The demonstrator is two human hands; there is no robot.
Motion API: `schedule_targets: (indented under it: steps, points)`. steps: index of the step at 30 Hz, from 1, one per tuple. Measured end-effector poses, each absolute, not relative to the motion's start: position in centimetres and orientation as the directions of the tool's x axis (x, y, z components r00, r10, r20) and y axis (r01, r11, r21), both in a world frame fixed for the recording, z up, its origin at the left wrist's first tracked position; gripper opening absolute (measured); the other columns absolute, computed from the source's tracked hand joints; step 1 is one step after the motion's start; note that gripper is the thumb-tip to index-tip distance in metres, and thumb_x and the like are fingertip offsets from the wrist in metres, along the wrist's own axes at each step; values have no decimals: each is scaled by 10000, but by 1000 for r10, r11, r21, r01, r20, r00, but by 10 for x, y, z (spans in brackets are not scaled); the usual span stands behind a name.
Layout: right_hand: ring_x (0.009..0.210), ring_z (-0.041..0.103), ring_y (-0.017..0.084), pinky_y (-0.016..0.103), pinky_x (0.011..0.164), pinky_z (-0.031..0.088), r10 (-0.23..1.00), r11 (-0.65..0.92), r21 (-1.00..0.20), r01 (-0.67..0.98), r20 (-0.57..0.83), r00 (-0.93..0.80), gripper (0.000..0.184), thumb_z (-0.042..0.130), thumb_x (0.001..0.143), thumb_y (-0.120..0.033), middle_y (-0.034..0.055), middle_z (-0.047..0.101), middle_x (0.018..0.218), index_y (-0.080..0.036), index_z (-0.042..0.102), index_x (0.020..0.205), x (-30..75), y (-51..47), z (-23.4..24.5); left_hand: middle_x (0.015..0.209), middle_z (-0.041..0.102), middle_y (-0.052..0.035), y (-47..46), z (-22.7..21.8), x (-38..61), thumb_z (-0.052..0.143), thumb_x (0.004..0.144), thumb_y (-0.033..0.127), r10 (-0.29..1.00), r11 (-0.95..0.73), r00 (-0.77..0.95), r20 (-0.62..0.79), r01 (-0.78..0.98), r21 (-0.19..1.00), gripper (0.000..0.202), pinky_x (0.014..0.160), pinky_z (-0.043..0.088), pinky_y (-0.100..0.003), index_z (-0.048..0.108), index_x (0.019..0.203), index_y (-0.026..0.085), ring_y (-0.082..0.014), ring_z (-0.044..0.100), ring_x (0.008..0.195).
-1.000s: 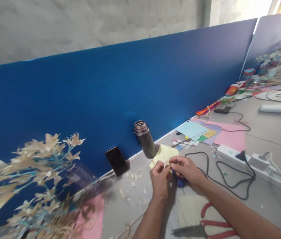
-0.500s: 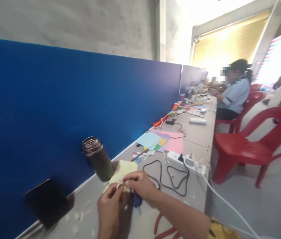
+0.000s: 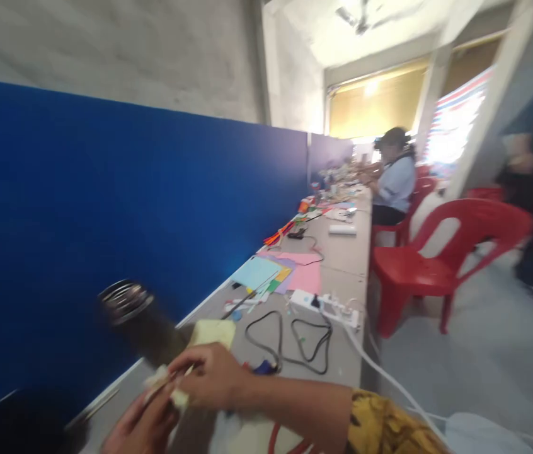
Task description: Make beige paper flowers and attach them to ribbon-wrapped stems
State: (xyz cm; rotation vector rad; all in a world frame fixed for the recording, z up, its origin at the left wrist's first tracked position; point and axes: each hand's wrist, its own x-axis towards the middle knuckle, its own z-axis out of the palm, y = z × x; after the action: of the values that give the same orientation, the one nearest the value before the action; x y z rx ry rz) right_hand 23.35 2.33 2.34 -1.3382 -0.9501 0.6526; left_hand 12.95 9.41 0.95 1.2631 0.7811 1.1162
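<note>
My left hand (image 3: 143,424) and my right hand (image 3: 217,380) come together low in the picture, fingers pinched on a small pale-yellow piece (image 3: 157,378). Blur and the fingers hide most of it, so its kind is unclear. Just beyond them a yellow paper sheet (image 3: 213,334) lies on the table. An open dark flask (image 3: 150,328) stands left of the sheet. Beside my right forearm shows a blue tool (image 3: 264,367), partly covered. Curved red handles (image 3: 273,436) lie at the bottom edge.
A black cable (image 3: 280,334) loops across the table (image 3: 344,265) near a white power strip (image 3: 302,301). Coloured paper (image 3: 254,271) lies further back. A blue partition (image 3: 153,189) borders the left. On the right stands a red chair (image 3: 418,265); a person (image 3: 396,180) sits beyond.
The view has swung and the table things appear further left. Both hands have moved left and lower in the picture, still together on the pale piece. A standing person shows more at right.
</note>
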Motion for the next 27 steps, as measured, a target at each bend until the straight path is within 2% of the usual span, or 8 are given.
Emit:
schedule_targets:
  steps: [1,2,4,6,10,12,20,27]
  points:
    - [650,618,123,203,605,487,824,146,-981,130,193,533,205,686,663,-138,-20,721,763,-210,776,832,229,20,22,716,699,-57,87,11,124,864,428,342,947,-39,306,96,-186,982,350,528,496,-294,723,697,169,-200,613,628]
    - [714,645,143,229,665,509,818,161,-982,101,190,543,197,672,675,-146,-6,734,814,-203,759,842,225,18,21,740,699,-53,80,12,120,854,466,323,930,60,367,10,-177,982,328,545,488,-276,731,723,160,-174,604,627]
    - [790,663,170,266,731,520,841,190,-982,21,174,512,148,653,728,-222,19,732,845,-193,720,856,224,16,16,692,660,-20,70,11,118,825,544,323,909,183,407,-87,-204,962,280,516,421,-225,732,746,153,-107,529,555]
    - [756,654,171,265,673,515,861,194,-979,-54,144,489,161,657,740,-289,26,716,828,-191,683,864,228,18,9,582,570,21,67,9,120,805,589,321,906,181,417,-69,-234,955,233,481,337,-204,720,710,140,-71,431,494]
    - [551,538,116,226,498,407,884,161,-978,-134,82,461,258,718,703,-370,-10,638,679,-179,659,867,234,19,1,556,542,21,65,4,121,748,691,322,901,94,435,-10,-172,981,209,515,321,-219,744,771,129,-81,423,512]
    - [494,472,89,217,463,355,889,145,-976,-161,57,455,309,738,686,-400,-29,597,632,-168,655,874,235,18,-1,528,520,23,66,2,119,725,707,310,908,65,420,7,-156,986,185,523,320,-226,735,728,127,-87,418,513]
    - [447,381,63,209,430,268,914,112,-959,-262,-3,405,332,766,601,-341,-73,514,552,-165,646,856,235,17,-3,507,508,32,73,7,113,744,633,262,895,52,446,15,-138,989,133,529,317,-232,732,659,133,-87,407,506]
    - [478,419,65,205,446,283,910,95,-962,-257,-21,415,310,759,603,-303,-49,567,601,-156,640,848,236,14,-3,558,502,33,69,1,117,740,653,267,888,53,459,39,-186,981,139,514,313,-220,708,670,133,-80,396,517]
